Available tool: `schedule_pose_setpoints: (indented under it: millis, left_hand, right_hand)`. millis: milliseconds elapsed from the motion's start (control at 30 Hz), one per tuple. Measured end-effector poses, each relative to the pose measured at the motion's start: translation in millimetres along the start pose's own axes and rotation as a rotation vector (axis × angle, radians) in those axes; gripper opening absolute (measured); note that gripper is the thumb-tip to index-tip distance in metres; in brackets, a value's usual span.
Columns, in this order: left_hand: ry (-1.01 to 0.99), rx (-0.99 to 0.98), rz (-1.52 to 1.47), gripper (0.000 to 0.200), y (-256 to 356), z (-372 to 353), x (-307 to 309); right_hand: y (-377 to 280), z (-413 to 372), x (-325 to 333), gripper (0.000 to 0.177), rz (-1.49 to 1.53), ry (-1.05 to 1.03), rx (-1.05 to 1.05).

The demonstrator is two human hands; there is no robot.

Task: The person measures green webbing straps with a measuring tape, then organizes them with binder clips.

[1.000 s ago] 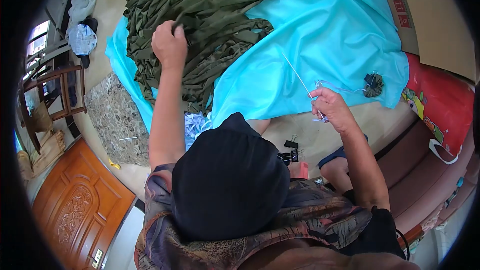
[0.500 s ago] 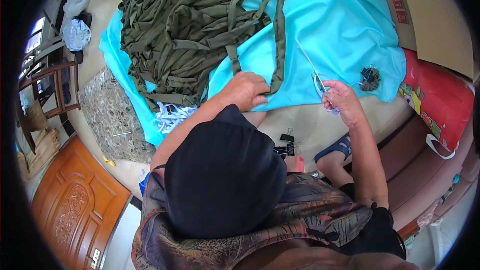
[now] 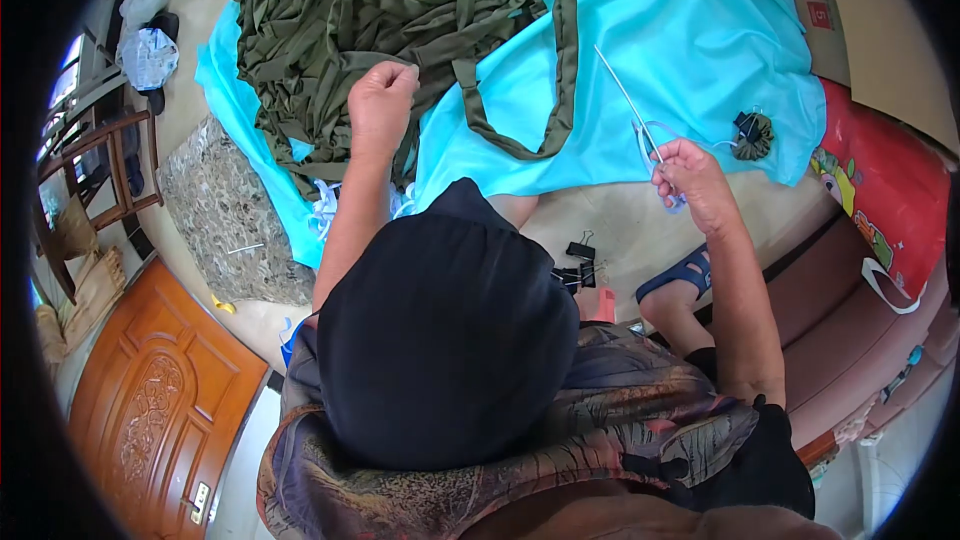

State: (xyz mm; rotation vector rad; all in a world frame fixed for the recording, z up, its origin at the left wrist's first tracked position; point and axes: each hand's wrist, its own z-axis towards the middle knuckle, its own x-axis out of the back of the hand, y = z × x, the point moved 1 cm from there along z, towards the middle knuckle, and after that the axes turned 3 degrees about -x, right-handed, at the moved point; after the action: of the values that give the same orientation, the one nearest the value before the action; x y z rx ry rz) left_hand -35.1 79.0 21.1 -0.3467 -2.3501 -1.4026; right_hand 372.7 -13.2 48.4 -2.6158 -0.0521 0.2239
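My left hand point(image 3: 382, 110) is closed, fingertips together, over a heap of olive-green fabric straps point(image 3: 340, 30). Whatever may be between those fingers is hidden. My right hand point(image 3: 690, 178) pinches a thin metal rod point(image 3: 625, 90) that points up and to the left. A pale bluish-white strip point(image 3: 672, 202) hangs at the same fingers and loops beside the rod. Between the hands, one olive strap point(image 3: 565, 70) lies in a long loop on the turquoise cloth point(image 3: 690, 30). A small olive roll point(image 3: 752, 137) with a black binder clip rests to the right.
Black binder clips point(image 3: 580, 265) lie on the floor near a foot in a blue sandal point(image 3: 680, 275). A red printed bag point(image 3: 880, 180) and a cardboard box point(image 3: 890, 50) stand on the right, by a brown sofa point(image 3: 850, 310). A wooden chair point(image 3: 115, 165) is on the left.
My left hand has moved left and up, away from the strap loop and over the olive heap. My right hand keeps the rod, nearly in the same place.
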Motion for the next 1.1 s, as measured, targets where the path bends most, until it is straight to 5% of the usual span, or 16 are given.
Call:
schedule_pose_setpoints:
  millis: [167, 300, 533, 600, 667, 733, 867, 1000, 1067, 1100]
  left_hand:
    - [-0.114, 0.196, 0.023, 0.021, -5.5, -24.0, -32.3]
    - [-0.131, 0.007, 0.302, 0.022, -30.4, -16.6, -62.4]
    - [-0.465, 0.405, -0.959, 0.003, 15.0, -15.7, -87.7]
    - [-0.61, 0.417, -1.022, 0.004, 35.2, -7.8, -97.6]
    - [-0.792, 0.386, -1.072, 0.005, 77.8, 0.7, -100.8]
    - [-0.887, 0.017, -1.056, 0.006, 134.0, 18.9, -89.8]
    - [-0.719, -0.515, -1.022, 0.009, 234.4, 20.1, 6.0]
    - [-0.886, -0.506, -1.54, 0.022, 264.2, 5.0, 51.4]
    - [-0.853, -0.43, -1.476, 0.021, 252.9, 0.0, 27.7]
    - [-0.678, -0.462, -1.224, 0.025, 238.4, -5.6, 4.6]
  right_hand:
    - [3.0, 2.2, -4.2, 0.016, -0.021, -0.01, -0.022]
    - [5.0, 4.1, -6.4, 0.016, -0.044, -0.027, -0.034]
    - [-6.5, -1.0, 1.4, 0.017, -0.026, 0.044, 0.025]
    - [-10.9, -3.7, 5.7, 0.018, -0.006, 0.077, 0.047]
    - [-15.1, -6.8, 8.7, 0.018, 0.002, 0.104, 0.056]
    - [-19.0, -11.4, 11.8, 0.018, 0.016, 0.129, 0.069]
    - [-21.5, -20.3, 17.5, 0.018, 0.045, 0.154, 0.105]
    - [-24.2, -19.7, 21.7, 0.017, 0.059, 0.17, 0.142]
    - [-24.5, -20.1, 21.5, 0.016, 0.085, 0.17, 0.171]
    - [-27.5, -21.5, 20.1, 0.016, 0.109, 0.167, 0.187]
